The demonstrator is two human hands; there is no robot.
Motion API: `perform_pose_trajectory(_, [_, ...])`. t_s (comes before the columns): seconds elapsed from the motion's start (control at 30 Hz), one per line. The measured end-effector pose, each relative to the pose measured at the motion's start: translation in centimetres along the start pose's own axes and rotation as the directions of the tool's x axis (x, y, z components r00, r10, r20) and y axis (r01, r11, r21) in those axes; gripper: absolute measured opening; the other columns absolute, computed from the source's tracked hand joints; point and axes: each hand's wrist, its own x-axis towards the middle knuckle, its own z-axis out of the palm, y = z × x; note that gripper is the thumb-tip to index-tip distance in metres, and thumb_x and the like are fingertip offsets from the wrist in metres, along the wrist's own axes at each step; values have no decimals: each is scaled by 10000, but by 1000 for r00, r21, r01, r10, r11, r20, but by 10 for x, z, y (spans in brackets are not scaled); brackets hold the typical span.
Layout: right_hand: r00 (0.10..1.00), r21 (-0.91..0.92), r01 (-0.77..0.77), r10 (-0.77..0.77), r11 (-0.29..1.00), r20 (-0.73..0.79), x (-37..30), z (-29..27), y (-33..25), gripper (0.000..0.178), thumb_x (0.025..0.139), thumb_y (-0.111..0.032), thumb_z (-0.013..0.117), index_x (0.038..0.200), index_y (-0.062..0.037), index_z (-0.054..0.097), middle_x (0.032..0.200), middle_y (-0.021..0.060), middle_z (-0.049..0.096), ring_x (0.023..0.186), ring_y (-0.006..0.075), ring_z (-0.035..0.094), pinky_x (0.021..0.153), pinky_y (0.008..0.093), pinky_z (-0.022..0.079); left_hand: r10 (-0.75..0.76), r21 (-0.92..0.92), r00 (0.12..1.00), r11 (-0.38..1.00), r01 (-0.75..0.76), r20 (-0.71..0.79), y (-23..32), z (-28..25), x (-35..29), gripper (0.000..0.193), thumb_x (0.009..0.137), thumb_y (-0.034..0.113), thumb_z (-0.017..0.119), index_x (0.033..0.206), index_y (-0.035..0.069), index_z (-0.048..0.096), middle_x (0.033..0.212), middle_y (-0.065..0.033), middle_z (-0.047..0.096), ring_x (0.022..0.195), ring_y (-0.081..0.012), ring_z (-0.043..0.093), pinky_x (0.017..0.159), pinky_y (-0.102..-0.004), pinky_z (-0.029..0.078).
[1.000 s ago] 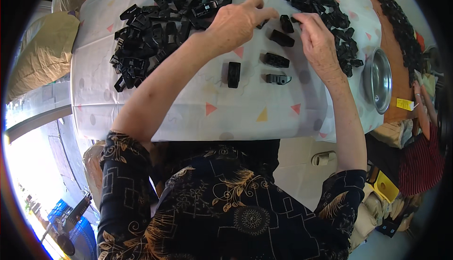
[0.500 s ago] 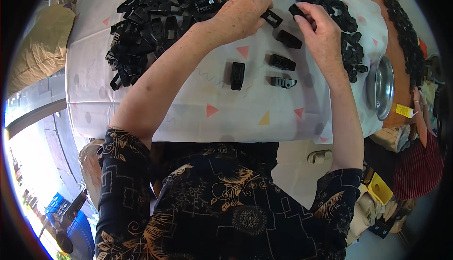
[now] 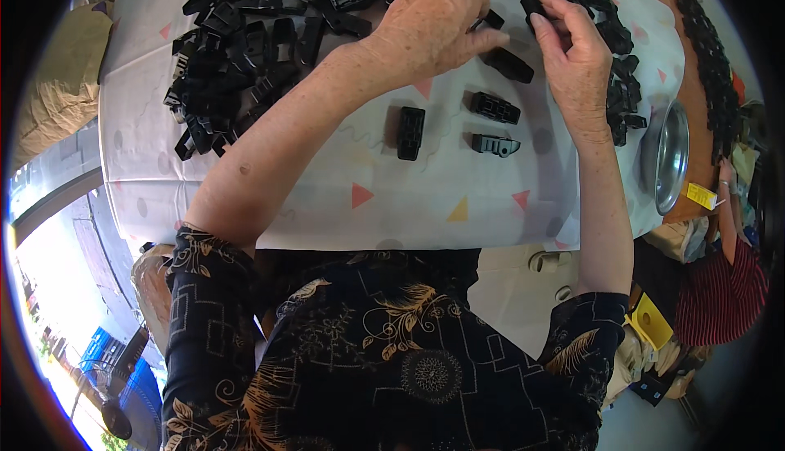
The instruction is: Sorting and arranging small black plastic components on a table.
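At upper right, a black part (image 3: 531, 6) is pinched by the fingers of the right hand (image 3: 577, 62), just lifted, seemingly, from the bench (image 3: 319, 193), leaving one fewer loose. At upper centre, whether a second part (image 3: 493, 20) between the parted fingers of the left hand (image 3: 429, 30) is gripped cannot be told.

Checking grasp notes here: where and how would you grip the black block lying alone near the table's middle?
Probably mid-length across its two long sides, from above and the near side: the black block is oblong, its length runs front to back, and it lies apart from the other black pieces.
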Motion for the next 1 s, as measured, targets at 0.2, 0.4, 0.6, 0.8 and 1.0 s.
perform_pose_trajectory(0.2, [987, 89, -160, 159, 983, 18, -9, -10, 13, 283, 943, -70, 665, 1225, -56, 655, 1000, 22, 689, 865, 86, 639, 804, 227, 519, 216, 176, 962, 954, -245, 169, 15, -24, 8, 423, 856, 97, 635, 1250, 124, 482, 1048, -190, 597, 790, -417, 672, 655, -482, 542])
perform_pose_trajectory(0.4, [996, 107, -81, 77, 991, 43, -10, -10, 2, 270, 934, -36, 658, 1203, -47, 662, 1002, 17, 662, 862, 89, 618, 794, 227, 506, 420, 477, 902, 816, -327, -99, 9, -12, 6, 310, 852, 136, 663, 1138, 83, 555, 1032, -176, 580, 952, -403, 650, 760, -484, 539])
perform_pose_trajectory(0.6, [991, 15, 56, -57, 998, 119, -4, 3, -10, 244, 896, -5, 675, 1138, -34, 667, 1002, 66, 659, 834, 171, 636, 761, 259, 506, 222, 191, 975, 957, -219, 7, -11, 3, 32, 274, 824, 168, 685, 1033, 40, 562, 1009, -195, 603, 953, -399, 642, 794, -477, 531])
perform_pose_trajectory(0.8, [975, 2, 185, -184, 983, 127, -1, 9, -10, 226, 884, 19, 669, 1107, -14, 675, 1027, 87, 655, 886, 218, 644, 785, 295, 527, 254, 139, 967, 959, -248, -29, -20, 2, 34, 268, 805, 156, 682, 1017, 26, 582, 1017, -202, 626, 950, -403, 636, 829, -472, 519])
perform_pose_trajectory(1.0, [959, -16, 254, -249, 967, 138, 1, 9, -6, 225, 871, 36, 675, 1091, -8, 686, 1032, 88, 657, 898, 222, 648, 797, 303, 539, 260, 102, 965, 962, -254, -45, -23, 3, 35, 247, 792, 132, 675, 998, 20, 597, 1002, -206, 632, 952, -404, 633, 837, -464, 518])
